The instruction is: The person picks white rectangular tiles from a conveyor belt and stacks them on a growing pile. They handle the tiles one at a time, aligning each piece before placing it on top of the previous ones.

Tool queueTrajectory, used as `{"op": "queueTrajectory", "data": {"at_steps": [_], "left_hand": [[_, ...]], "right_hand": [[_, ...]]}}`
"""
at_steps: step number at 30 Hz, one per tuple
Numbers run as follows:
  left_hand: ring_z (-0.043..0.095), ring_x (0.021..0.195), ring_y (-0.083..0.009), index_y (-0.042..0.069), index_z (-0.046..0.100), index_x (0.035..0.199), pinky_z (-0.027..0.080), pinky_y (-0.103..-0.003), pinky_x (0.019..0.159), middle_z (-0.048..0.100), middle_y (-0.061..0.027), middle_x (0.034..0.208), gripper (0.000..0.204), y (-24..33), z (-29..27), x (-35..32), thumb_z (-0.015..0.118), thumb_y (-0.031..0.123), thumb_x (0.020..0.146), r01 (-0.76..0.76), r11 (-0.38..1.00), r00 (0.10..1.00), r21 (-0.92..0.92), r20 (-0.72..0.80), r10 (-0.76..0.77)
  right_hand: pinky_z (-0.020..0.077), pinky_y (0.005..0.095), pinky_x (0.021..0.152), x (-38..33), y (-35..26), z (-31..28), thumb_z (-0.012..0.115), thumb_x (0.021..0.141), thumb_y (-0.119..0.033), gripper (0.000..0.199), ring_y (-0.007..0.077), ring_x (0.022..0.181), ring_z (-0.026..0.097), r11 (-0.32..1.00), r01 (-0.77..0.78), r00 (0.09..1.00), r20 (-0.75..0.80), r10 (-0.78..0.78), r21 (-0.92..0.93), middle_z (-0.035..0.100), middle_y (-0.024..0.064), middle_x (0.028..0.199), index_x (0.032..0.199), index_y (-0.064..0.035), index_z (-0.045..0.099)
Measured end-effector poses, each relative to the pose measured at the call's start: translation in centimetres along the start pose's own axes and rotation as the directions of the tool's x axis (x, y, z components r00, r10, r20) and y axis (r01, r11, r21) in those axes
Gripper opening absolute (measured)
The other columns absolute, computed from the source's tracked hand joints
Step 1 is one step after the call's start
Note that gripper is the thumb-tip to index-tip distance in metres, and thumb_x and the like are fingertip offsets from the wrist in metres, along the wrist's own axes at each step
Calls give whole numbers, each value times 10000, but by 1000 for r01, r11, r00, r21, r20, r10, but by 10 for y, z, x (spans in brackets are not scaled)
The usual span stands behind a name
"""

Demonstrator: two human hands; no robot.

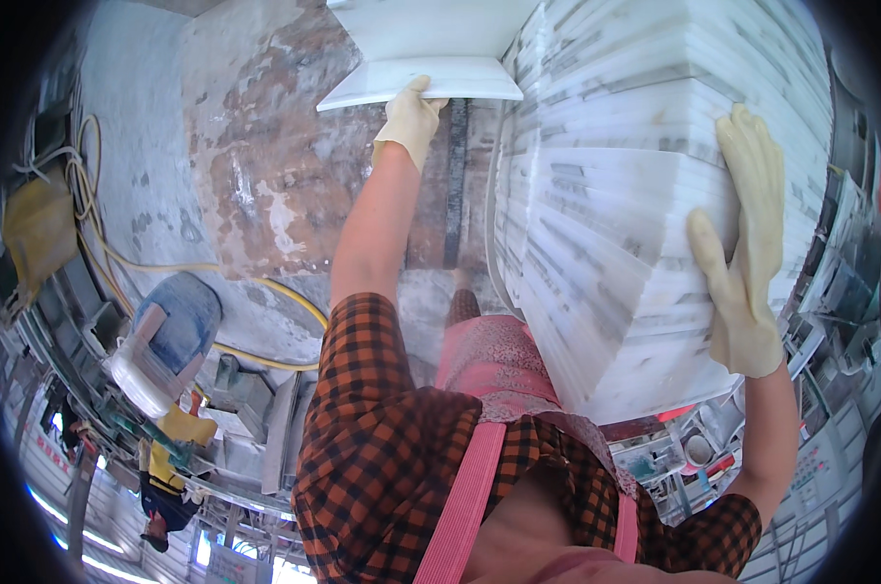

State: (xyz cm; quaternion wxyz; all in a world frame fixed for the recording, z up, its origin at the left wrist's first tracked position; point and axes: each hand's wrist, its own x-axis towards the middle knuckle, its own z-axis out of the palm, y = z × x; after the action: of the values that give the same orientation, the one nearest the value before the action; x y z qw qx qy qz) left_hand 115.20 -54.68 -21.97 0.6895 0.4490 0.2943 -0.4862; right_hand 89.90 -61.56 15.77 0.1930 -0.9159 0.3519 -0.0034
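My gloved left hand (pixel 410 122) grips the near edge of a white stone tile (pixel 423 82) at the top of the view, its thumb over the upper face. Behind that tile another white panel (pixel 440 27) reaches out of view. My gloved right hand (pixel 748 248) rests against a tall stack of white, grey-veined stone tiles (pixel 606 214), fingers stretched out and thumb apart. Both gloves are cream rubber. The stack stands close against my right side, in front of a pink apron (pixel 494 355) over a checked shirt.
A worn brown patch of floor (pixel 275 146) lies left of the stack. A yellow hose (pixel 299 297) crosses the floor by a blue-and-white chair (pixel 173 326). At lower left a co-worker (pixel 173 477) stands among metal equipment; more clutter (pixel 679 453) lies beyond the stack's lower edge.
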Motion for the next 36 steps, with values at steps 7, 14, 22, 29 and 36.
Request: {"op": "queueTrajectory", "data": {"at_steps": [7,14,22,29,36], "left_hand": [[509,1167,-398,-74,370,1275,488,-561,969,463,-233,1282,399,7,5,15,507,-27,903,34,999,999,4,39,-34],[505,1176,-391,-77,355,1307,474,-518,984,437,-229,1340,437,10,23,22,494,113,938,-29,980,964,199,264,-25],[645,1017,-275,-107,499,1225,472,-339,857,642,-201,1105,512,35,76,-4,479,314,933,-287,765,943,577,309,122],[594,1099,-345,-139,275,1367,470,-343,948,528,-297,1254,709,41,94,1,383,445,979,-230,839,947,493,313,76],[646,900,-250,-95,530,1157,538,-317,708,643,-168,1021,350,76,2,62,551,86,859,-410,706,902,577,144,406]], "right_hand": [[106,457,1157,1,2,-2,577,861,-224,573,353,1387,299,1000,1,1000,7,-1,-4,406,199,1445,1372,2,449],[127,467,1150,1,1,-2,586,859,-234,570,353,1379,314,999,-13,1000,2,13,-33,416,196,1439,1365,-3,461],[132,476,1149,0,3,-5,600,847,-221,560,352,1369,330,999,-14,1000,3,14,-37,436,187,1422,1353,-15,477],[135,483,1149,0,2,-10,602,844,-209,568,360,1369,323,998,-13,999,32,15,-66,432,184,1423,1362,-19,463],[130,488,1152,-2,-1,-12,601,840,-199,598,380,1377,302,994,-61,994,90,69,-86,398,211,1440,1375,8,433]]}}
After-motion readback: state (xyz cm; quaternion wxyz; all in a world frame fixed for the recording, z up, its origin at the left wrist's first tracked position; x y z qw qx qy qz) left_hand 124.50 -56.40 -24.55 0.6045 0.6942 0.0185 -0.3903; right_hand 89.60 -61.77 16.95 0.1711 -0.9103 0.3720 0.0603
